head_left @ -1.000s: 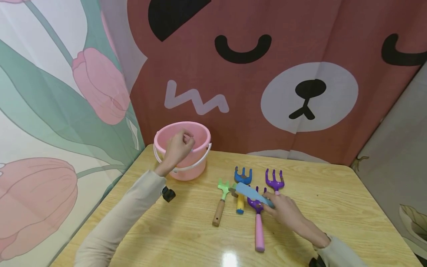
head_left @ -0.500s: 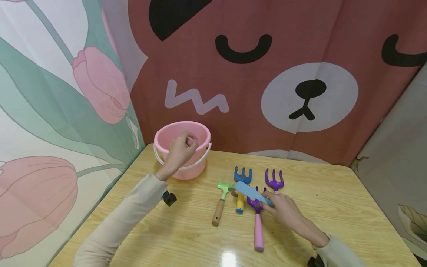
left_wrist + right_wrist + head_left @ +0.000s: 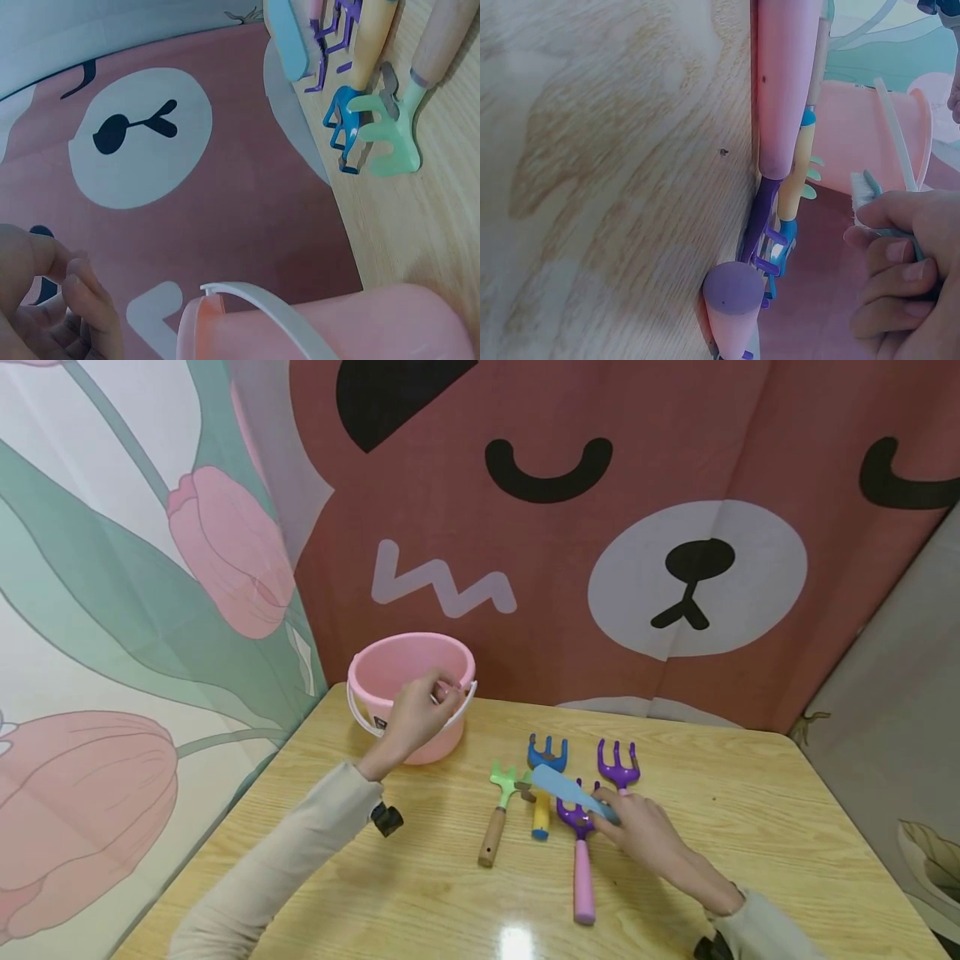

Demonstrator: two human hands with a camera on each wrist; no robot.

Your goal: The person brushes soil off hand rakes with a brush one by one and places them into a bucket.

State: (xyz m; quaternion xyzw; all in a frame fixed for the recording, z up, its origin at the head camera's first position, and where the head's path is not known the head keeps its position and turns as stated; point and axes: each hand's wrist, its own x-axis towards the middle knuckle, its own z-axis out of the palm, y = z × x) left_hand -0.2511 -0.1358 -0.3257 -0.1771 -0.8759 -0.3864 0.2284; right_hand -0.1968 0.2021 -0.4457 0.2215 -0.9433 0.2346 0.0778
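My right hand [image 3: 641, 831] grips a light blue brush [image 3: 562, 787] by its handle, above the hand forks. Its white bristles [image 3: 859, 201] show in the right wrist view, facing down. My left hand [image 3: 420, 710] is raised in front of the pink bucket [image 3: 375, 670], overlapping its near rim in the head view. In the left wrist view the fingers [image 3: 94, 307] are loosely curled, with nothing seen in them. Beneath the brush lies a purple fork with a pink handle [image 3: 583, 881]; a blue fork with a yellow handle [image 3: 541, 820] is beside it.
A green fork with a wooden handle [image 3: 492, 837] lies left of the blue one. Another purple fork [image 3: 618, 770] is behind the right hand. The bucket, with its white handle [image 3: 274, 307], stands at the table's [image 3: 735, 827] back left, before a bear-print curtain [image 3: 555, 585].
My left hand has moved right and slightly toward me, from over the bucket's opening to its near right rim. My right hand and the brush have stayed nearly still.
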